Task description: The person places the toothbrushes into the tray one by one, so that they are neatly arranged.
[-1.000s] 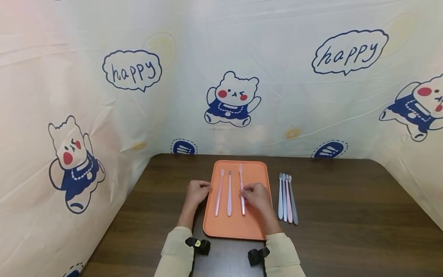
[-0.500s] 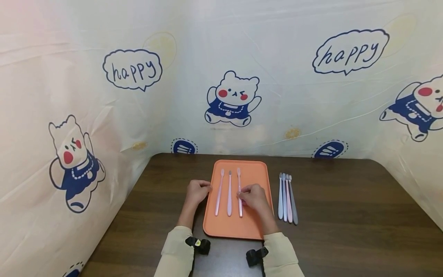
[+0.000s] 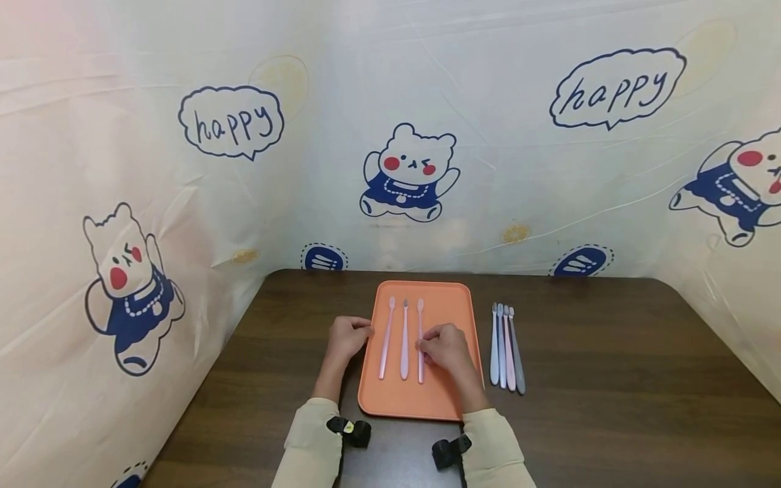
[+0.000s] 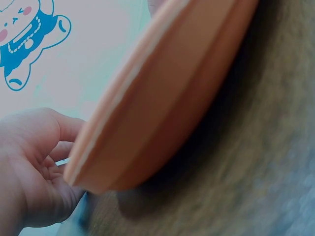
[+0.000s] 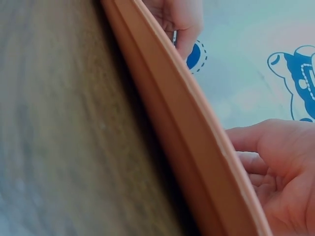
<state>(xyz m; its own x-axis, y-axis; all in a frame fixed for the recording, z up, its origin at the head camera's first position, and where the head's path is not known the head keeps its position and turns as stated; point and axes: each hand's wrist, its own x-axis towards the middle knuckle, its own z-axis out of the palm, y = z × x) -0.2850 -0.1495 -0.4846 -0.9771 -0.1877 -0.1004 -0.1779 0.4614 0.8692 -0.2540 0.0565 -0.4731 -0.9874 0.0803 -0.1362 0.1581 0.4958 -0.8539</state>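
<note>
An orange tray (image 3: 439, 400) lies on the table, with two pinkish-purple toothbrushes (image 3: 387, 342) lying lengthwise side by side in its left half. My right hand (image 3: 448, 346) is over the tray and pinches a third pink toothbrush (image 3: 420, 366) by the handle, thumb and finger about midway along it. That brush stands roughly parallel to the other two, heads pointing away from me. At the tray's left edge, my left hand (image 3: 346, 337) holds the rim between thumb and fingers. In the left wrist view, the tray wall (image 4: 147, 123) hides part of the left hand's fingers.
Several toothbrushes (image 3: 508, 352), blue, pink and grey, lie close together on the dark wooden table (image 3: 610, 379) right of the tray. A printed curtain (image 3: 488, 135) hangs behind and at both sides.
My right hand has moved slightly left with the third toothbrush, bringing it nearer the middle one and straightening it. The left hand has stayed at the tray's rim.
</note>
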